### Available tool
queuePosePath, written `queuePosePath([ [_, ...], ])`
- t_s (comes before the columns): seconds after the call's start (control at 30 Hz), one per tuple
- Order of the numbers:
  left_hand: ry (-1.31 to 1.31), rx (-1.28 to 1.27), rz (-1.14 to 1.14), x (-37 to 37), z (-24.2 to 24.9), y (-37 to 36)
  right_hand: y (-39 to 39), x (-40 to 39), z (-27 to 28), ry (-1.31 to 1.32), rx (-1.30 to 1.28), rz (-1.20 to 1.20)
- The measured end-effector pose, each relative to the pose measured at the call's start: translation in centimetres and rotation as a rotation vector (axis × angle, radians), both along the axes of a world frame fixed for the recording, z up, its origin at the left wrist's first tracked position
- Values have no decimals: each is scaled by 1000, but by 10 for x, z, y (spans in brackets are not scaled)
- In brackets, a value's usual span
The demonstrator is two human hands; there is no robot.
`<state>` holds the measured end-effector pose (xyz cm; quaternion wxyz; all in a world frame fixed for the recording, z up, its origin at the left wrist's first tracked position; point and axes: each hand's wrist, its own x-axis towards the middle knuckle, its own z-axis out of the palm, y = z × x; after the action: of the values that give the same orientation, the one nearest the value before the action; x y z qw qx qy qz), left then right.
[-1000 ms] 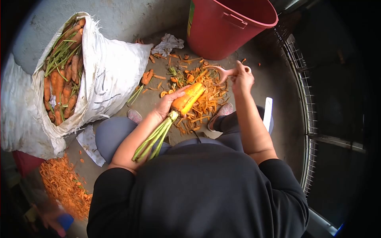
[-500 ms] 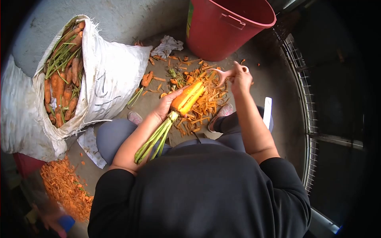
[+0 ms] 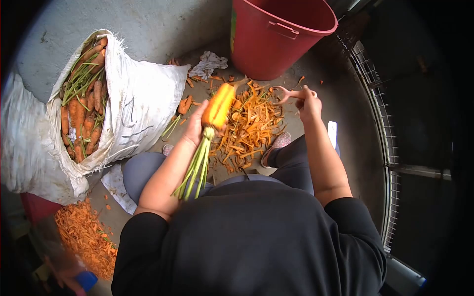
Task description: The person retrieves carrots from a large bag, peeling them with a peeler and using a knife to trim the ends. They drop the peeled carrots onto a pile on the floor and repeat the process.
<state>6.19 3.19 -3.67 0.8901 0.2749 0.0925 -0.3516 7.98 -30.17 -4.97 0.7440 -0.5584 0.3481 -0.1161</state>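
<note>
My left hand (image 3: 196, 126) grips a partly peeled orange carrot (image 3: 218, 105) near its top. Its tip points up toward the red bucket (image 3: 276, 37) and its green stems (image 3: 195, 167) hang down along my forearm. My right hand (image 3: 308, 102) holds a pink peeler (image 3: 288, 92), off to the right of the carrot and not touching it. Between both hands, on the concrete floor, lies a heap of orange peelings (image 3: 249, 128).
A white sack (image 3: 133, 106) full of unpeeled carrots (image 3: 81, 98) lies at the left. A second pile of peelings (image 3: 81, 237) sits at lower left. A crumpled rag (image 3: 207, 64) lies by the bucket. A metal grate (image 3: 375, 113) borders the right side.
My left hand has swung the carrot from pointing right to pointing almost straight up toward the bucket. The right hand with the peeler has shifted slightly right and down.
</note>
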Motion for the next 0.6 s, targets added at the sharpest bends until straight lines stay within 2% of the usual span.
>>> queuePosePath([
  [0.07,18,48,107,12,4,5,15,-15,11,-1,10,147],
  [0.17,-38,98,39,33,4,19,53,-38,39,-59,52,126],
  [0.3,-358,117,-49,26,47,-1,97,-52,22,-197,-709,382],
  [0.37,-382,79,-155,20,44,-8,120,-60,45,-463,-1023,488],
  [0.4,-349,82,-210,16,41,-10,126,-63,48,-535,-1081,591],
  [0.43,-428,51,-248,14,39,-15,130,-66,51,-607,-1138,696],
  [0.47,-461,80,-199,11,37,-19,133,-70,57,-626,-1030,830],
  [0.57,-481,151,-123,12,28,-17,110,-96,93,-437,-1243,872],
  [0.6,-475,172,-109,12,25,-13,96,-107,102,-297,-1355,819],
])
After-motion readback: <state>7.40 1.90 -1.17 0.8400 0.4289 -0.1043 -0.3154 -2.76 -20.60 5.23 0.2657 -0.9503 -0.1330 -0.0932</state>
